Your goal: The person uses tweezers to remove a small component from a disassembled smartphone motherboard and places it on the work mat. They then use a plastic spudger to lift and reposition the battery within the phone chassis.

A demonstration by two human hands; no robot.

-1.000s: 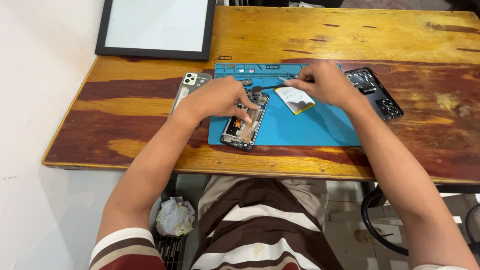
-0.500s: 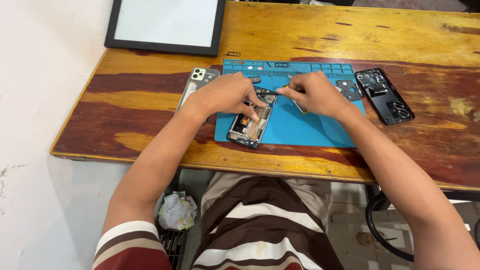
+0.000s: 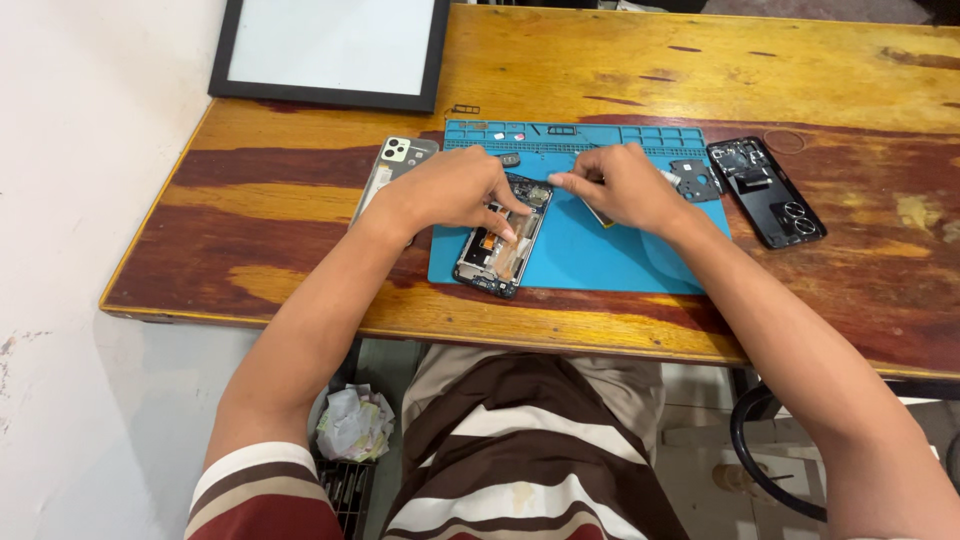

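Observation:
An opened phone (image 3: 490,262) with its insides showing lies on a blue repair mat (image 3: 600,255). My left hand (image 3: 450,190) rests on the phone's upper half, its fingertips pressing down on it. My right hand (image 3: 625,185) is at the phone's top right corner, fingers pinched on thin tweezers whose tip points at the phone. A small pale flat piece (image 3: 600,217) peeks out from under my right hand on the mat.
A light phone back cover (image 3: 395,160) lies left of the mat, a black phone frame (image 3: 770,195) to its right, and a small black part (image 3: 695,180) on the mat. A framed white board (image 3: 330,45) sits on the worn wooden table (image 3: 700,70). Below are a paper-filled bin (image 3: 350,425) and a cable loop (image 3: 745,455).
My right hand has moved left and down from the mat's top edge to the phone's top corner, now covering the pale piece. My left hand stays on the phone.

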